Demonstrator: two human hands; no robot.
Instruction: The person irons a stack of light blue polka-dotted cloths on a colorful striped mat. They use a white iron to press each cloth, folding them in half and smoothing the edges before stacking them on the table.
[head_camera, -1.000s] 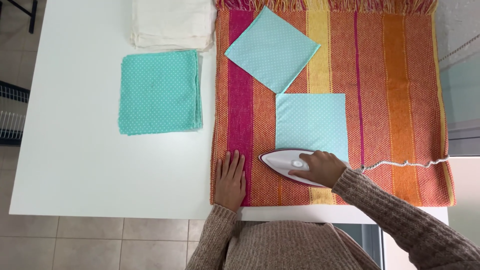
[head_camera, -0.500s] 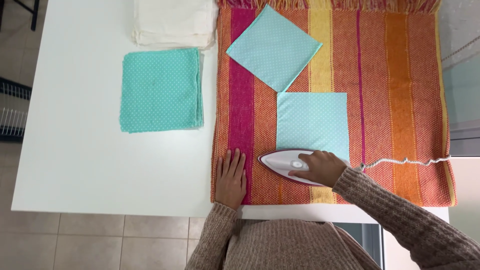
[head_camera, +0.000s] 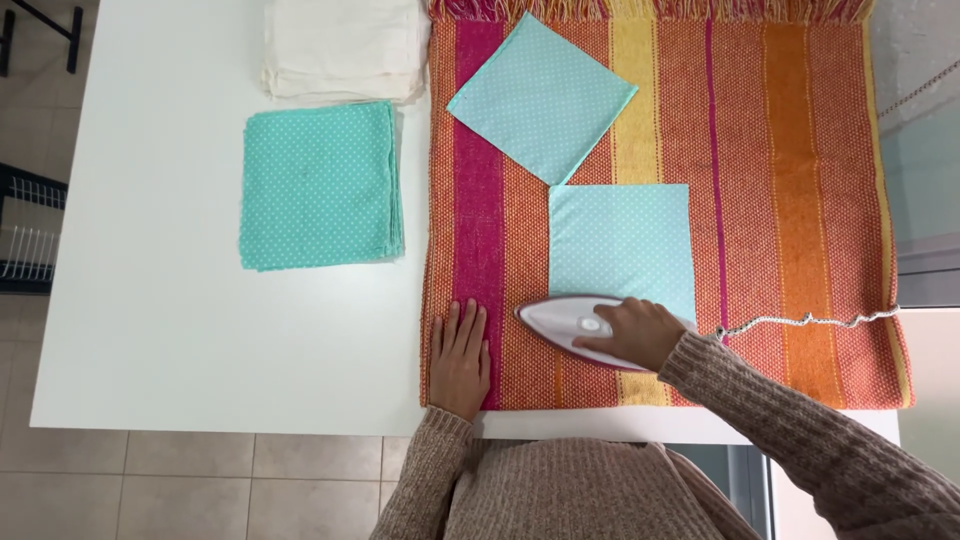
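A white, pointed-soled clothes iron (head_camera: 575, 325) is held by its handle in the closed grip of the right hand (head_camera: 632, 333), at the near edge of a pale turquoise dotted fabric square (head_camera: 620, 250) on the striped orange-and-magenta woven blanket (head_camera: 790, 200) covering the white table (head_camera: 150, 300), seemingly as a heat pad. The iron's long axis lies left-right, tip leftward, cord (head_camera: 810, 321) trailing right. The left hand (head_camera: 460, 355) lies flat with fingers extended, holding nothing, probably pinning the blanket.
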